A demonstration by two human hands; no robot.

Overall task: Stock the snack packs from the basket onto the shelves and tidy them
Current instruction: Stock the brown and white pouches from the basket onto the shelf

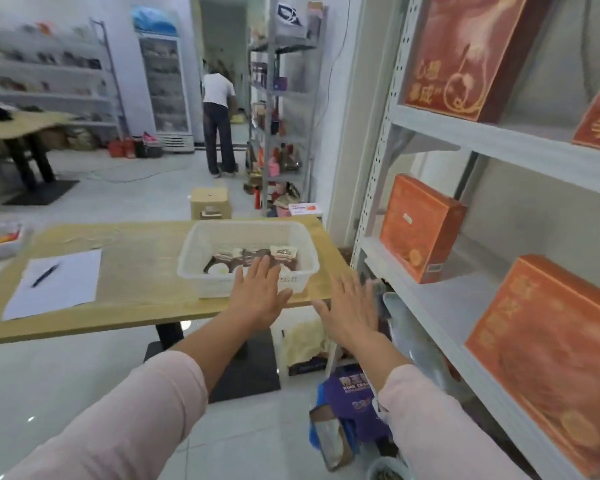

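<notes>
— What's in the basket?
— On the head camera I see the white basket [201, 244] at the right end of the table [136, 271], with brown snack packs [284, 254] jumbled on its floor
— Which way do they run?
— The heap stretches left to right, along the basket's long side; single packs I can't tell
— Hands?
— My left hand [257, 292] is flat over the near rim, fingers straight, holding nothing. My right hand [352, 306] is spread and empty too, beside the shelves [430, 306], which hold orange boxes [420, 226]

Left hand [258, 292], right hand [351, 308] outstretched, flat.
</notes>
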